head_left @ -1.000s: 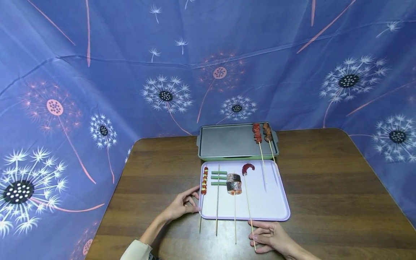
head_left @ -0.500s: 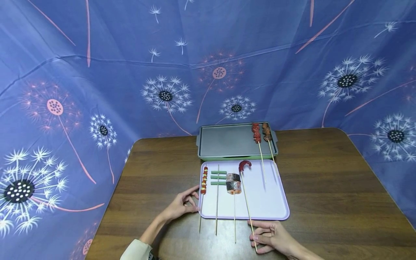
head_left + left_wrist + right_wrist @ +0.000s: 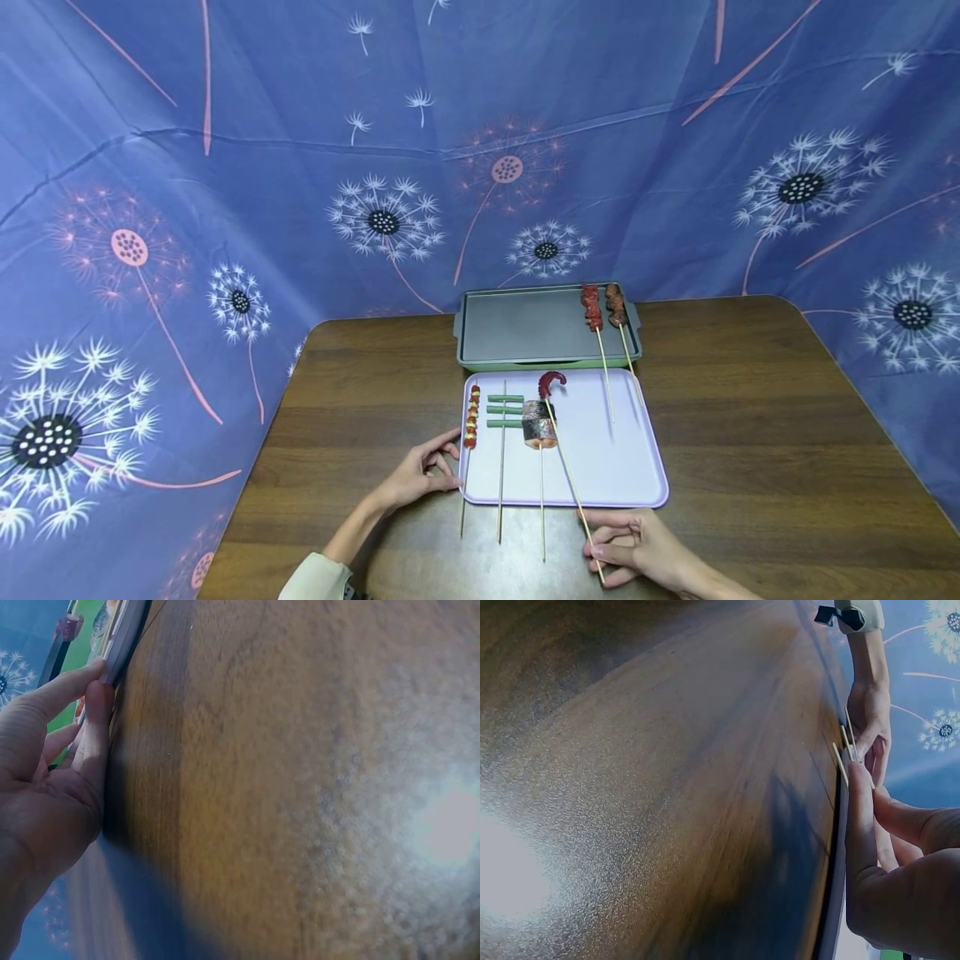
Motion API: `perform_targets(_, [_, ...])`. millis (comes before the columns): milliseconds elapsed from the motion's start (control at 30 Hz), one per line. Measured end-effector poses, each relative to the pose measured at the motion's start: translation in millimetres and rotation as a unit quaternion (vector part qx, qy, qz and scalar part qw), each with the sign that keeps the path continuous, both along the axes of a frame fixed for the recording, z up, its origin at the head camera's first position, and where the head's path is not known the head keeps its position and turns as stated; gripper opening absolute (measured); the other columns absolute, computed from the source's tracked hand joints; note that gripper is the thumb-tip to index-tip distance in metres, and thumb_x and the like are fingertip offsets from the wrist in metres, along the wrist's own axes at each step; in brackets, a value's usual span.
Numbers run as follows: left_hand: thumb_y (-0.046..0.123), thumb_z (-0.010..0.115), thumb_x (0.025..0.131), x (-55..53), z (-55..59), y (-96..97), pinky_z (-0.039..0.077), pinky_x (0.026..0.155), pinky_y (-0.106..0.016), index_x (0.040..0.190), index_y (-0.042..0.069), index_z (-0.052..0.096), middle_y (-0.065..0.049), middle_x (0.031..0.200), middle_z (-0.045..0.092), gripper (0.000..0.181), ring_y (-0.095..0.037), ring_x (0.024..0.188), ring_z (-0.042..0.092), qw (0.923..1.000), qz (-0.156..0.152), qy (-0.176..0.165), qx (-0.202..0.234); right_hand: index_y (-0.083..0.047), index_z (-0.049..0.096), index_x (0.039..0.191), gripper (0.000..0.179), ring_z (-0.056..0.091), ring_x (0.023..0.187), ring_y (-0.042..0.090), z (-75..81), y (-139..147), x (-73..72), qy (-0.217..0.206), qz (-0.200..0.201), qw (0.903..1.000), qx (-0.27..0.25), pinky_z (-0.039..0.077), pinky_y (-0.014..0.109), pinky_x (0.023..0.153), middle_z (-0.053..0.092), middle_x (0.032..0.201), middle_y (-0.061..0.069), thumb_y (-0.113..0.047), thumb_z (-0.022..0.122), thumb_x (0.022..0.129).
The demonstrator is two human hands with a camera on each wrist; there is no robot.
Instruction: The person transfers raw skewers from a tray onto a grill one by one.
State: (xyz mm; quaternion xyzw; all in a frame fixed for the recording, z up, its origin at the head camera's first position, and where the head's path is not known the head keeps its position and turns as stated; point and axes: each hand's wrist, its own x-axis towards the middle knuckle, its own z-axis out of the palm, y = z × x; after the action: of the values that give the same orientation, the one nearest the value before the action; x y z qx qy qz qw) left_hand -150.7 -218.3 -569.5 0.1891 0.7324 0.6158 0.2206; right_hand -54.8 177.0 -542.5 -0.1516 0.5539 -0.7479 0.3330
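My right hand pinches the lower stick of a skewer with a curled, dark red tentacle-like piece on top. This skewer slants over the lilac-rimmed white tray, its red tip above and overlapping the fish skewer in the head view. At the tray's left edge, my left hand touches the rim with its thumb and extended index finger. Beside the fish lie a skewer with green pieces and one with red and yellow pieces, their sticks overhanging the front rim.
A grey griddle with a green base stands behind the tray. Across its right side lie a red meat skewer and a brown meat skewer, sticks reaching over the tray. Wooden table; blue dandelion-print cloth behind.
The tentacle skewer's red end has swung left, from right of the fish skewer to over it, while my right hand has shifted slightly right. My left hand has stayed at the tray's edge.
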Motion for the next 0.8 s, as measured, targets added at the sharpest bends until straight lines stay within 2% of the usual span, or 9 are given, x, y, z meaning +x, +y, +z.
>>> perform_targets(333, [-0.004,0.076,0.085,-4.1,4.7,0.6,0.050,0.067,-0.012,0.154,-0.011,0.031,-0.037,0.125,0.052,0.082,0.000,0.082,0.063,1.0000,0.004,0.000,-0.008,0.021,0.041,0.142,0.050,0.075,0.094,0.012,8.0,7,-3.4,0.027,-0.002,0.9996,-0.009,0.063,0.030,0.073,0.077,0.107,0.002,0.001,0.059,0.099])
perform_targets(567, [-0.005,0.076,0.084,-3.2,4.9,0.4,0.049,0.066,-0.011,0.154,-0.011,0.032,-0.037,0.124,0.052,0.083,0.000,0.082,0.063,0.9999,0.014,0.001,-0.008,0.026,0.030,0.141,0.058,0.075,0.093,0.012,22.8,7,-15.4,0.033,-0.010,0.9992,0.021,0.063,0.030,0.073,0.077,0.106,-0.001,-0.001,0.060,0.100])
perform_targets(800, [-0.002,0.077,0.086,1.3,2.5,-0.5,0.049,0.066,-0.011,0.155,-0.010,0.031,-0.037,0.125,0.051,0.083,0.001,0.083,0.063,0.9999,0.001,-0.005,-0.011,0.027,0.029,0.141,0.059,0.076,0.091,0.014,39.2,6,-29.6,0.039,-0.014,0.9986,0.035,0.063,0.032,0.072,0.076,0.104,-0.001,-0.001,0.061,0.099])
